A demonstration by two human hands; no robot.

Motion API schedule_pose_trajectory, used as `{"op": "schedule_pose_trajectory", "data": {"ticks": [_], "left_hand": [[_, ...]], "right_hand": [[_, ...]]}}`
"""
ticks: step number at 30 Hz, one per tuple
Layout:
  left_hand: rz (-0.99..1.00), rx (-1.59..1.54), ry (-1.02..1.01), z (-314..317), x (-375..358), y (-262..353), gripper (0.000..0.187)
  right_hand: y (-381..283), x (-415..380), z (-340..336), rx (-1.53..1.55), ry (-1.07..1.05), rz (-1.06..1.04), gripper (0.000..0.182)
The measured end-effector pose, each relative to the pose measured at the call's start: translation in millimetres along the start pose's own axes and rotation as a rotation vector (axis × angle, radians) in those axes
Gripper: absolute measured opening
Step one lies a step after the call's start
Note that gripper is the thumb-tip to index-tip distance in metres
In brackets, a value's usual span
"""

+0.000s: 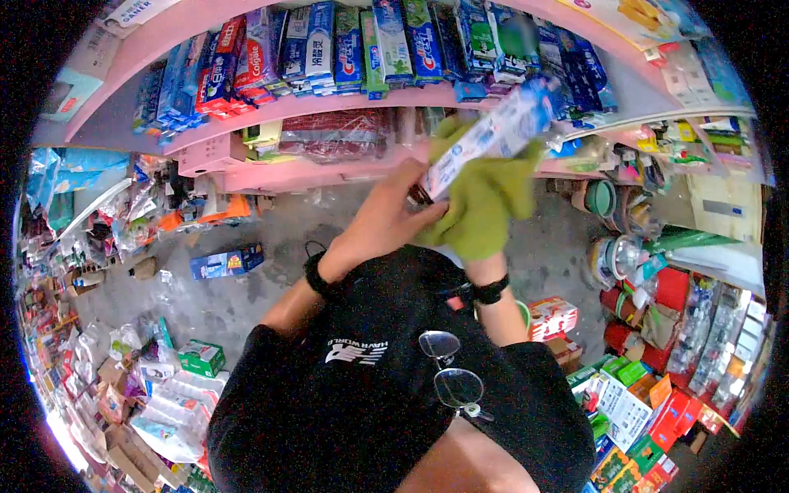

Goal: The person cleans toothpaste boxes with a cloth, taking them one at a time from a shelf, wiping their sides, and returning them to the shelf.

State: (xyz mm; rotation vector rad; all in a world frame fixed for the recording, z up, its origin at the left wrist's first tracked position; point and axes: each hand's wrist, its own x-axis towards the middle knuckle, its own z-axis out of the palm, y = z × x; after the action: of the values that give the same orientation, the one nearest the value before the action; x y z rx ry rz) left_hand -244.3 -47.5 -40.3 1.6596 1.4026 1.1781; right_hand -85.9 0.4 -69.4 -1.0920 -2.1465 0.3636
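My left hand [382, 215] grips the lower end of a long white and blue box [489, 135], thumb on one side and fingers on the other. The box tilts up to the right, and its far end is blurred. A green cloth [485, 201] lies behind and against the box. It covers my right hand [486, 261], which holds it from below; the fingers are hidden in its folds. Just beyond the box, rows of toothpaste boxes [320, 49] stand on a pink shelf [329, 105].
A lower pink shelf [329, 174] bears plastic-wrapped dark red packs [337, 133]. On the grey floor [288, 218] lie a blue box [227, 261] and a green box [201, 358]. Red and white boxes [552, 319] stand right of my body. Mixed goods crowd both sides.
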Motion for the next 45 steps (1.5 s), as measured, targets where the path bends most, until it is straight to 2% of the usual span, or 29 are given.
{"op": "schedule_pose_trajectory", "data": {"ticks": [1,2,3,4,5,6,7,8,10,11,12,18,20,22,23,25,26,27,29,30,32,39,40,41,43,44,45], "left_hand": [[0.077,0.131,0.078,2.7,4.3,-3.8,0.044],[0.153,0.264,0.156,3.7,6.2,-6.2,0.045],[0.155,0.264,0.152,3.7,6.7,-7.0,0.045],[0.139,0.378,0.057,3.3,6.3,-7.4,0.051],[0.131,0.491,-0.046,2.3,7.7,-8.0,0.058],[0.13,0.491,-0.046,0.9,8.0,-5.4,0.058],[0.221,0.546,-0.027,-1.5,8.9,-1.1,0.054],[0.309,0.596,-0.006,-1.9,9.0,0.7,0.051],[0.333,0.587,-0.01,-5.5,6.9,-1.7,0.051],[0.355,0.582,-0.009,-8.7,6.5,-3.5,0.052],[0.355,0.581,-0.009,-9.9,5.2,-4.3,0.052],[0.32,0.514,0.03,-9.6,7.7,-7.3,0.054],[0.412,0.517,0.111,-8.5,15.6,-3.3,0.05],[0.426,0.587,0.129,-7.5,21.8,-6.2,0.049],[0.44,0.662,0.143,-8.8,24.1,-8.2,0.047],[0.444,0.667,0.14,-8.5,24.6,-12.5,0.047],[0.451,0.671,0.131,-9.3,25.7,-16.0,0.046],[0.45,0.67,0.13,-9.3,24.6,-17.5,0.046],[0.502,0.707,0.108,-10.3,22.2,-21.1,0.048],[0.501,0.703,0.106,-11.3,19.3,-23.3,0.048],[0.624,0.733,0.096,-15.4,14.5,-26.8,0.048],[0.651,0.666,0.076,-35.2,8.8,-25.7,0.047],[0.559,0.559,0.072,-36.3,5.1,-28.8,0.05],[0.558,0.567,0.084,-39.8,3.5,-30.8,0.05],[0.286,0.3,0.199,-48.6,0.9,-35.3,0.051],[0.129,0.268,0.246,-47.1,-4.6,-46.1,0.045],[0.136,0.274,0.259,-44.4,-5.1,-56.1,0.045]], "right_hand": [[-12.0,6.9,6.4,-0.001,0.181,-0.177,0.036],[-17.8,11.2,-0.1,-0.001,0.181,-0.177,0.036],[-25.0,14.6,-8.4,-0.005,0.073,-0.12,0.041],[-29.0,15.0,-12.8,-0.008,-0.034,-0.06,0.047],[-28.1,13.5,-12.8,-0.012,-0.023,-0.049,0.047],[-24.6,11.6,-13.4,-0.01,-0.077,-0.012,0.054],[-19.6,8.7,-14.9,-0.011,-0.129,0.03,0.062],[0.3,9.9,-23.6,-0.313,0.016,-0.257,0.062],[13.8,7.0,-32.0,-0.487,0.108,-0.185,0.052],[29.2,-1.4,-36.7,0.249,0.232,0.313,0.041],[38.3,-9.3,-34.7,0.249,0.231,0.313,0.041],[35.9,-3.8,-35.2,0.056,-0.008,0.327,0.04],[-0.8,1.2,-3.2,-0.519,-0.152,-0.029,0.04],[-8.0,-1.3,14.5,-0.248,-0.039,-0.112,0.038],[-12.7,2.6,17.1,-0.243,-0.039,-0.108,0.038],[-22.1,13.5,12.8,0.029,-0.038,-0.038,0.04],[-14.4,7.3,14.7,0.309,-0.179,0.226,0.044],[-10.5,4.2,11.8,0.309,-0.18,0.227,0.044],[-2.4,0.3,5.0,-0.061,-0.181,0.011,0.047],[5.7,1.3,0.7,-0.062,-0.182,0.015,0.047],[26.8,8.0,-9.2,-0.128,-0.024,0.106,0.051],[120.0,0.7,-49.9,-0.384,0.257,0.137,0.05],[136.2,-2.2,-57.0,-0.48,0.282,0.114,0.05],[150.2,-5.0,-64.7,-0.594,0.31,0.085,0.05],[158.6,-7.0,-74.8,-0.704,0.316,0.04,0.05],[154.6,-11.6,-79.8,-1.103,0.201,-0.035,0.047],[150.1,-17.8,-85.3,-1.499,0.076,-0.111,0.045]]}}
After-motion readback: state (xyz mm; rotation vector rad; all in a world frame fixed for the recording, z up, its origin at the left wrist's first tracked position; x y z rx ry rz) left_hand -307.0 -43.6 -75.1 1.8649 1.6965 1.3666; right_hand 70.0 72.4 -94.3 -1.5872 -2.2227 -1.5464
